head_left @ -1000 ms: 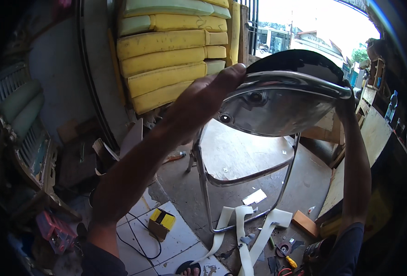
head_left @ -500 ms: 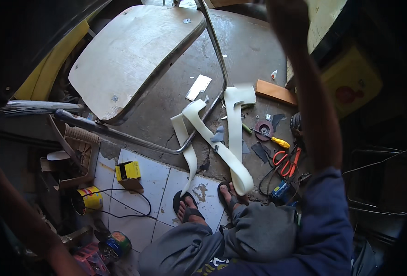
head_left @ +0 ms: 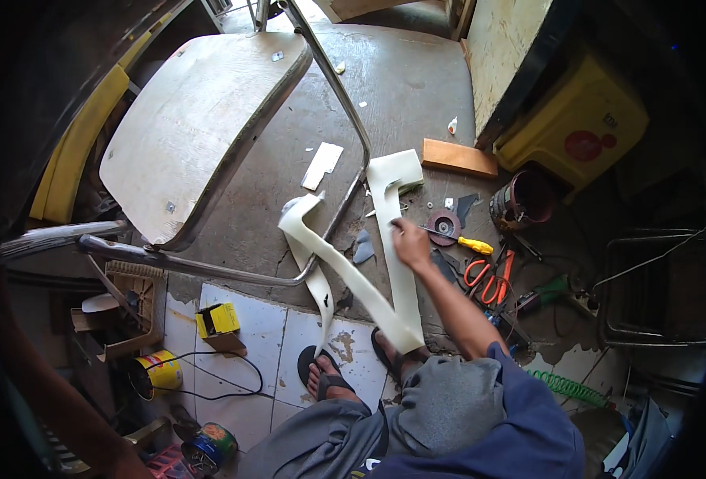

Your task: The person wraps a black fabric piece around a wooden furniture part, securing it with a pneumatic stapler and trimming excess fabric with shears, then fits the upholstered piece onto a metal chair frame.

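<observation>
My right hand (head_left: 411, 242) reaches down onto a long cream foam-like strip (head_left: 401, 283), its fingers curled closed beside the tip of a yellow-handled screwdriver (head_left: 474, 245). What the fingers hold, if anything, is hidden. The strip folds near my right foot, and another length runs back up over the floor to the metal tube frame (head_left: 345, 219). A pale wooden seat board (head_left: 205, 128) lies within that frame. At the lower left my left forearm (head_left: 65, 415) shows in shadow; its hand is out of sight.
An orange-brown block (head_left: 459, 158), a grinding disc (head_left: 444, 227), orange-handled scissors (head_left: 490, 279) and a rusty tin (head_left: 521, 199) lie to the right. On the left are a yellow box (head_left: 219, 321), a yellow can (head_left: 160, 371) and a black cable (head_left: 259, 375). A green coiled hose (head_left: 569, 387) sits lower right.
My right hand has come down from the upper right onto the strip. The strip's near fold has shifted and flattened. My view has moved slightly, showing the tin and the green hose.
</observation>
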Available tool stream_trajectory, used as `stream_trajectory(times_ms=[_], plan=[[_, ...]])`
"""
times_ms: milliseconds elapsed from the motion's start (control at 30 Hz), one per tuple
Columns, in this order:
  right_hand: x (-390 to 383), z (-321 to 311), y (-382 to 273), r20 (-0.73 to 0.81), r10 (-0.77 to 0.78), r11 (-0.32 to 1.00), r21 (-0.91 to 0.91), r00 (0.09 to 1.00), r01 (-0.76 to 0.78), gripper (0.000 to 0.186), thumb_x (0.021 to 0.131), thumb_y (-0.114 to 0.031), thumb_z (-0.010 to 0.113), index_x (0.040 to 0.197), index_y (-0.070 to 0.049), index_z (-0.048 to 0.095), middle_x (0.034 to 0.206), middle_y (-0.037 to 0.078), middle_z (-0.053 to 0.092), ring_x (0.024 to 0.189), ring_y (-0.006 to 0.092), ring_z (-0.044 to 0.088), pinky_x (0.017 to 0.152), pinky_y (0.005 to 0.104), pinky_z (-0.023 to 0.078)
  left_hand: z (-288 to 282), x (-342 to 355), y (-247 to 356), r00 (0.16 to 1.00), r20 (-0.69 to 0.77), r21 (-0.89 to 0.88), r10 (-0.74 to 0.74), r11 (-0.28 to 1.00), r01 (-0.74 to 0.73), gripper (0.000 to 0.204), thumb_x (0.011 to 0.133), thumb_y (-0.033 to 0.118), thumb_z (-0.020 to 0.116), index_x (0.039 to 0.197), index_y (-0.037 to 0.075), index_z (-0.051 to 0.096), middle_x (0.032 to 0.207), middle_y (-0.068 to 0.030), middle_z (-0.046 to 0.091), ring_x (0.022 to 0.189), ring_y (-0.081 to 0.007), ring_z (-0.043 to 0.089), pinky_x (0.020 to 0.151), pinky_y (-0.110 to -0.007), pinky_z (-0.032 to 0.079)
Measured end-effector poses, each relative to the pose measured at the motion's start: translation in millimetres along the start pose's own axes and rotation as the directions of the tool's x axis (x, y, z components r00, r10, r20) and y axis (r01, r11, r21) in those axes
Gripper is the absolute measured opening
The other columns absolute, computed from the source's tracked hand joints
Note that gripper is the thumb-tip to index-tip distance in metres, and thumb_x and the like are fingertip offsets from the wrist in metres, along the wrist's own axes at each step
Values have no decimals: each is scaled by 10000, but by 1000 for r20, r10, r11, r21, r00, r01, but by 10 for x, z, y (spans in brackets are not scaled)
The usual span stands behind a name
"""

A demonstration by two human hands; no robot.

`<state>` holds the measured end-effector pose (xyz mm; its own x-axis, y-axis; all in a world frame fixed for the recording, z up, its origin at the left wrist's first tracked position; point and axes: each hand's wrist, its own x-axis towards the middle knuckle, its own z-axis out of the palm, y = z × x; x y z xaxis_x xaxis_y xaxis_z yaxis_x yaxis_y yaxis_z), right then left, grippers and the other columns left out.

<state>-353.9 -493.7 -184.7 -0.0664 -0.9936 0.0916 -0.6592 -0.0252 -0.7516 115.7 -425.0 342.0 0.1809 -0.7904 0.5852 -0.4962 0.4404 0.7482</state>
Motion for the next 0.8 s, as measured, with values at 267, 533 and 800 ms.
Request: stream_trajectory(times_ms=[267,533,800], plan=[[1023,150,894,91,100,944,-325,991,-65,301,899,-238,701,1123,-39,691,1123,231,692,1049,434,668,924,529,535,237,138,222,989,150,-467,-17,880,86,354,981,215,592,1227,-37,633,1039,-137,711,836,-190,716,757,-335,625],[1019,-8,647,-25,104,967,-232,994,-107,280,850,-144,647,1054,34,720,984,231,738,939,367,724,858,461,581,271,241,258,926,376,-619,21,749,234,345,1000,161,571,1272,-45,621,1039,-143,713,844,-172,721,771,-323,625],[970,-569,-1858,258,-200,587,804,945,-95,202,984,-55,569,1062,72,704,1055,124,649,912,206,700,821,331,619,365,441,202,951,306,-382,50,921,74,410,1020,243,551,1309,-47,587,1083,-170,712,868,-196,733,760,-300,632]])
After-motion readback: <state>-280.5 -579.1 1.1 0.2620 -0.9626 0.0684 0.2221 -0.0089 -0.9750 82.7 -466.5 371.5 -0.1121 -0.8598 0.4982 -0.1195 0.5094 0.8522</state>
